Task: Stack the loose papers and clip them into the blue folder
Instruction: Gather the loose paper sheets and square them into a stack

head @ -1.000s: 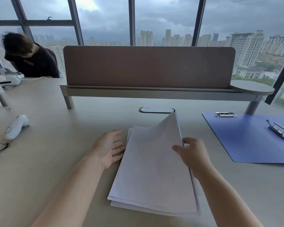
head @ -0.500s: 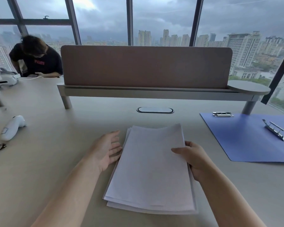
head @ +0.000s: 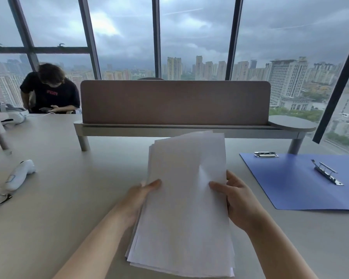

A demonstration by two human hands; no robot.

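Over the bench point(head: 69, 198), papers point(head: 187, 198) lifted, both grips clamped on their side edges: left hand point(head: 141, 196), right hand point(head: 238, 200). Sheets uneven at bottom; likely to fan or slip. Blue folder point(head: 290, 184) lies open at right, clip point(head: 327, 174) could snag corners.

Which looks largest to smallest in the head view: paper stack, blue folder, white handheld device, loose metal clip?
1. paper stack, though it is nearest the camera, and the folder is cut off by the frame
2. blue folder
3. white handheld device
4. loose metal clip
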